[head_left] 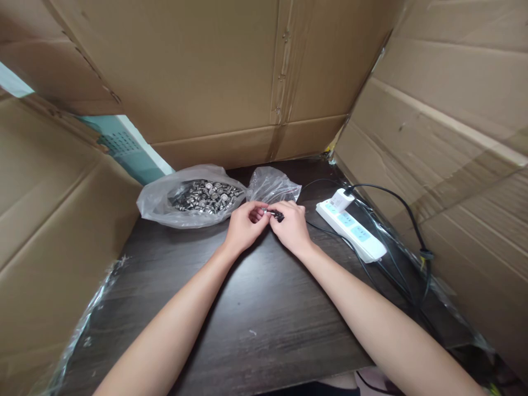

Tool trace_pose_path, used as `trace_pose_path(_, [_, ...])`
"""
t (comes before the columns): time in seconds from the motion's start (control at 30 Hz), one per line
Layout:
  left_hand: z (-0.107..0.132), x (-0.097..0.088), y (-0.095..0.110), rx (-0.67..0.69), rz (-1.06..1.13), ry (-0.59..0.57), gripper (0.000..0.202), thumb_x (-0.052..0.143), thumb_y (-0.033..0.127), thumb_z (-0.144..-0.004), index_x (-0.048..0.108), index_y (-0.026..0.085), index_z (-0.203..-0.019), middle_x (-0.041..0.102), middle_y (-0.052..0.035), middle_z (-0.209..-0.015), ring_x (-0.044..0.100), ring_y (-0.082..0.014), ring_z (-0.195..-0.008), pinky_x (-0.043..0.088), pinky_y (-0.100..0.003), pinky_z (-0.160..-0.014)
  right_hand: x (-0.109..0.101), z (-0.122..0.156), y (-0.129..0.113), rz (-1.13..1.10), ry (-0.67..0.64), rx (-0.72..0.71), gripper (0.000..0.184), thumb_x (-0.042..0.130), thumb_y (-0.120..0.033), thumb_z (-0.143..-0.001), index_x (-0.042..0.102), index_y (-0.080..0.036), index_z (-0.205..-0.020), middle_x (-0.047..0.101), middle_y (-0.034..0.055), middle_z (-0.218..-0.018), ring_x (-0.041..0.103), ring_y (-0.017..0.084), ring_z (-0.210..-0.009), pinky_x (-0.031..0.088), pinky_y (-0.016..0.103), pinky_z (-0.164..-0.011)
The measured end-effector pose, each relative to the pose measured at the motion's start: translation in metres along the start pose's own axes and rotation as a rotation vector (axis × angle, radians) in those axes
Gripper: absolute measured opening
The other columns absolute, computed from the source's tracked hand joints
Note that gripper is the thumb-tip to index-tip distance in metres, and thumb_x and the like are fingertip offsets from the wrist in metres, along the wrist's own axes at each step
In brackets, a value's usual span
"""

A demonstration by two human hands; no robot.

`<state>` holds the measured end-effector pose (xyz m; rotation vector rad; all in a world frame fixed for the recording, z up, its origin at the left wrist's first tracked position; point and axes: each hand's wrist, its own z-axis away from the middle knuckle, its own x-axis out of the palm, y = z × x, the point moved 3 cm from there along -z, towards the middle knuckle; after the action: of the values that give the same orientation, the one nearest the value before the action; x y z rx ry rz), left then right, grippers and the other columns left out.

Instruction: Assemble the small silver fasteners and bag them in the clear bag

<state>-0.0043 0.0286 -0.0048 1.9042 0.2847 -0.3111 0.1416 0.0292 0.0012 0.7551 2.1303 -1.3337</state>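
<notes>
My left hand (pixel 244 224) and my right hand (pixel 292 224) meet above the dark wooden table (pixel 247 308), fingers pinched together on a small metal-and-black part (pixel 274 213) held between them. Just behind my left hand lies a clear plastic bag (pixel 157 206) filled with several small silvery metal parts (pixel 206 196). A second, smaller clear plastic bag (pixel 272 186), crumpled, sits just behind my right hand. What the small part is exactly I cannot make out.
Cardboard walls (pixel 231 77) close in the table at the back, left and right. A white power strip (pixel 352 230) with a white plug adapter (pixel 340 199) and black cables (pixel 396 203) lies to the right. A teal crate (pixel 127 148) shows behind the left cardboard.
</notes>
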Motion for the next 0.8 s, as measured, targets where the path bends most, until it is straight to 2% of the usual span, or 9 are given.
trace_pose_path(0.27, [0.000, -0.001, -0.005, -0.054, 0.030, -0.015, 0.029, 0.070, 0.031, -0.086, 0.077, 0.012, -0.107, 0.073, -0.0059, -0.084, 0.066, -0.0154, -0.073, 0.056, -0.027, -0.071, 0.000, -0.002, 0.006, -0.110, 0.052, -0.004, 0.020, 0.066, -0.012, -0.083, 0.079, -0.024, -0.092, 0.080, 0.0033, -0.098, 0.070, 0.026, -0.096, 0.047, 0.045, -0.093])
trace_pose_path(0.43, [-0.001, -0.001, -0.007, -0.105, 0.055, -0.024, 0.034, 0.069, 0.036, -0.088, 0.078, 0.012, -0.111, 0.076, -0.0069, -0.088, 0.067, -0.0162, -0.074, 0.054, -0.028, -0.072, 0.000, -0.003, 0.010, -0.261, 0.112, 0.027, 0.020, 0.063, -0.015, -0.082, 0.077, -0.024, -0.093, 0.080, 0.0021, -0.093, 0.073, 0.023, -0.089, 0.054, 0.040, -0.089])
trace_pose_path(0.8, [0.000, -0.001, 0.000, 0.031, -0.051, -0.072, 0.029, 0.059, 0.028, -0.097, 0.077, 0.016, -0.117, 0.075, -0.0073, -0.103, 0.064, -0.0153, -0.079, 0.051, -0.027, -0.074, -0.006, -0.003, 0.008, -0.255, 0.213, -0.010, 0.015, 0.062, -0.016, -0.079, 0.073, -0.022, -0.088, 0.076, 0.0027, -0.088, 0.070, 0.022, -0.085, 0.053, 0.038, -0.085])
